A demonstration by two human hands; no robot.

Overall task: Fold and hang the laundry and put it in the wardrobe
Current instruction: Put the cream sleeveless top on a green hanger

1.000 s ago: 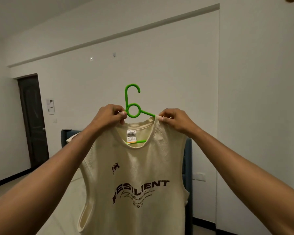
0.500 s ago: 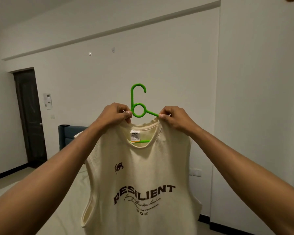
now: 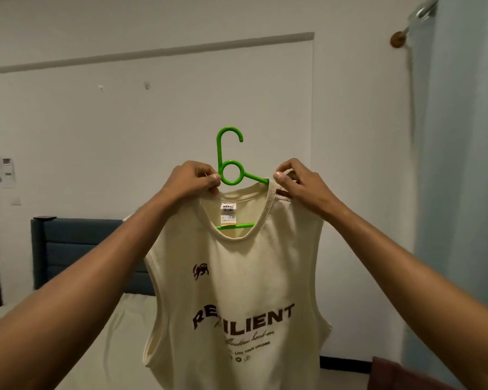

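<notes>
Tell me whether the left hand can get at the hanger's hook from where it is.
Probably yes. The left hand pinches the shirt right beside the hanger; the hook stands bare above it, nothing between.

A dark blue headboard (image 3: 76, 249) stands against the white wall (image 3: 152, 122), with the pale bed (image 3: 116, 342) in front of it. A small white wall panel (image 3: 4, 171) hangs at the left above a switch (image 3: 15, 201). At the right, a light blue curtain (image 3: 462, 192) hangs from a rod with a wooden end knob (image 3: 397, 39).
</notes>
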